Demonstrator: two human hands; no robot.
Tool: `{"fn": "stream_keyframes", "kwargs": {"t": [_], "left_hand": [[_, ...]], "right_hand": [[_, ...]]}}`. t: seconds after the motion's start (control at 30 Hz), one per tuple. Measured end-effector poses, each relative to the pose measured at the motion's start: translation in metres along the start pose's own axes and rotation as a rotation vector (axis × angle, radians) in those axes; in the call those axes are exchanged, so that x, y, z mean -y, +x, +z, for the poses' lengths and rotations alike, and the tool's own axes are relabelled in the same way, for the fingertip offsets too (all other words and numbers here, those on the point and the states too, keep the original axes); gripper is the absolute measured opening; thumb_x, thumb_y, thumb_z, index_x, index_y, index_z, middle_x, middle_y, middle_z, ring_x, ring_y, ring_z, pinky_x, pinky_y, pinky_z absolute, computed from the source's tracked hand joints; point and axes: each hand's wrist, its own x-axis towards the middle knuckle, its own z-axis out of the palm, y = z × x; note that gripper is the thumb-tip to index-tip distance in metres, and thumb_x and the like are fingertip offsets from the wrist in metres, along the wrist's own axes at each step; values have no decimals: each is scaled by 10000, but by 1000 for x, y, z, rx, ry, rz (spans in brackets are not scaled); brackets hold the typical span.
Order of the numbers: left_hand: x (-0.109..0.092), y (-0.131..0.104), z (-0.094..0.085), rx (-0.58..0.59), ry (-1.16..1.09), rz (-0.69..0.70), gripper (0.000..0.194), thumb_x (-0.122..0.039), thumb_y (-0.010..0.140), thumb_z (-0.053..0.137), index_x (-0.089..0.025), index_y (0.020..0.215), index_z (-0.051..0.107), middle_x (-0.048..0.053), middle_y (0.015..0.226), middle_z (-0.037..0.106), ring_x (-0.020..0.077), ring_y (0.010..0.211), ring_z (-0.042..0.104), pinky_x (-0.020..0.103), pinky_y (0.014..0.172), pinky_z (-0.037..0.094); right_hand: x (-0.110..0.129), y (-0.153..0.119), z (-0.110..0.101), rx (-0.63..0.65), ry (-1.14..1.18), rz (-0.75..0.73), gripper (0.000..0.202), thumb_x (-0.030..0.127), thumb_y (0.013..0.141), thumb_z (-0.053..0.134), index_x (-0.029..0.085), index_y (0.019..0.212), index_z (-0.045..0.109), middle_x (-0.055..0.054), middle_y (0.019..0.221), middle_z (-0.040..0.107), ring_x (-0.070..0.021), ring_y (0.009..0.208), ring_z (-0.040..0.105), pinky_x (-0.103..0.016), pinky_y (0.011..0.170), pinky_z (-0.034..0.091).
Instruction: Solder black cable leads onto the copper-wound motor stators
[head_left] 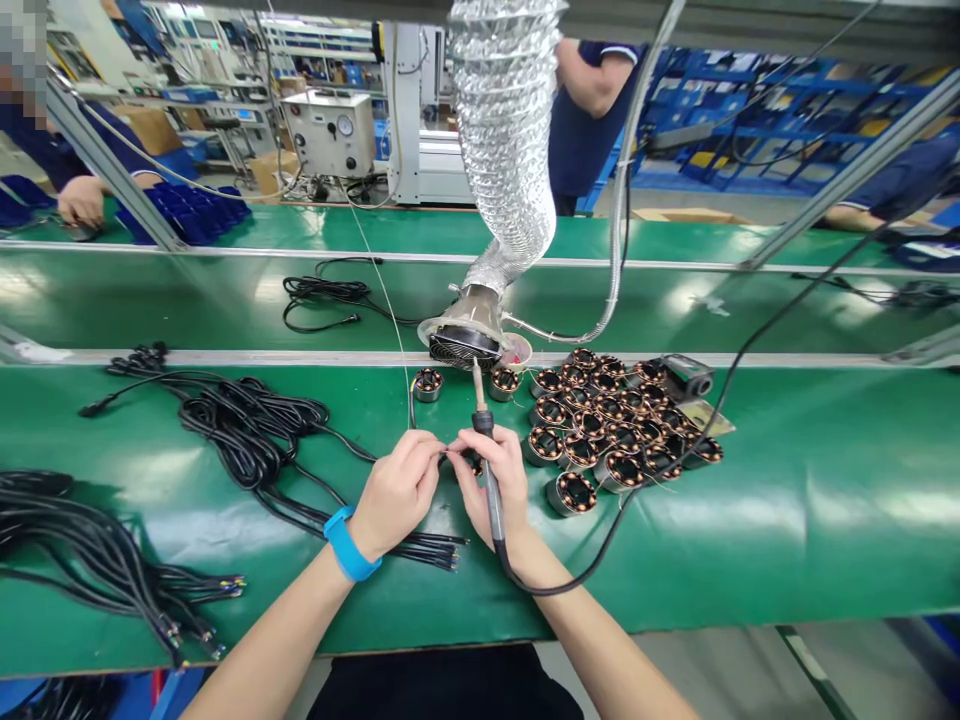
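My left hand, with a blue band at the wrist, pinches something too small to make out, its fingertips almost meeting those of my right hand. Across the right hand rests a soldering iron, tip pointing up and away, its cord looping down over the forearm. Thumb and forefinger of that hand are also closed near a thin wire. Partly hidden behind the right fingers is a copper-wound ring. Two more rings, one on the left and one on the right, stand just beyond the hands.
Several copper-wound rings cluster at the right, beside a black device. Black cables lie at the left. A foil duct with a fan hangs ahead. People are across the green bench.
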Motion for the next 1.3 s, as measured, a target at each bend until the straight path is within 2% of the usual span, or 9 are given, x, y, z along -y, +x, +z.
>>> {"fn": "stream_keyframes", "kwargs": {"t": [0.27, 0.5, 0.57, 0.63, 0.77, 0.87, 0.93, 1.03, 1.3], "left_hand": [[2, -2, 3, 39, -16, -49, 201, -156, 995, 403, -194, 1062, 588, 74, 982, 638, 177, 901, 625, 301, 809, 521], [0, -1, 5, 30, -38, -52, 182, -178, 976, 452, -192, 1072, 606, 85, 1010, 620, 188, 931, 617, 322, 834, 522], [-1, 1, 4, 11, -72, -113, 171, -225, 951, 522, -188, 1093, 610, 101, 1079, 613, 207, 992, 619, 351, 889, 521], [-1, 3, 4, 41, -167, -222, 185, -281, 928, 566, -183, 1073, 623, 103, 1090, 633, 210, 974, 644, 360, 892, 533], [1, 7, 5, 186, -486, -565, 251, -389, 888, 598, -148, 946, 640, 60, 786, 690, 176, 680, 678, 299, 670, 563], [3, 10, 5, 252, -622, -738, 343, -466, 833, 638, -130, 901, 629, 3, 614, 611, 128, 501, 571, 235, 492, 469], [3, 11, 4, 271, -660, -777, 370, -494, 803, 659, -131, 867, 623, -31, 583, 549, 90, 459, 475, 198, 432, 367], [2, 13, 2, 289, -713, -800, 375, -498, 783, 678, -132, 836, 617, -62, 562, 467, 64, 461, 370, 185, 425, 261], [6, 14, 2, 320, -958, -876, 358, -466, 809, 686, -128, 811, 569, -65, 633, 389, 42, 491, 228, 208, 443, 127]], "right_hand": [[0, -6, 2, 0, 25, 49, 403, 113, 905, 601, 308, 1255, 549, -36, 1007, 619, -171, 974, 636, -387, 904, 570], [-2, -6, 1, -14, 76, 120, 326, 111, 917, 582, 289, 1191, 591, -26, 964, 603, -145, 909, 636, -309, 838, 568], [-5, -7, -1, -23, 74, 146, 322, 117, 915, 590, 282, 1192, 590, -16, 919, 615, -151, 921, 636, -316, 855, 561], [-8, -7, -2, -35, 65, 171, 329, 115, 903, 605, 270, 1193, 589, -11, 882, 631, -163, 947, 638, -338, 890, 552], [-14, -8, -3, -37, 64, 217, 335, 106, 884, 610, 252, 1185, 595, -18, 911, 631, -160, 926, 667, -339, 883, 563], [-16, -10, -2, -19, 61, 218, 343, 93, 885, 594, 255, 1188, 598, -27, 976, 617, -137, 868, 685, -318, 861, 571], [-17, -12, -1, -3, 52, 205, 357, 88, 891, 583, 261, 1203, 593, -33, 1004, 608, -132, 862, 686, -317, 865, 571], [-17, -15, 2, 33, 46, 179, 367, 90, 908, 569, 269, 1228, 582, -36, 1006, 599, -131, 888, 676, -310, 875, 566], [-15, -23, 8, 28, -8, 52, 346, 82, 926, 550, 286, 1197, 623, -38, 1021, 551, -122, 861, 649, -257, 777, 572]]}}
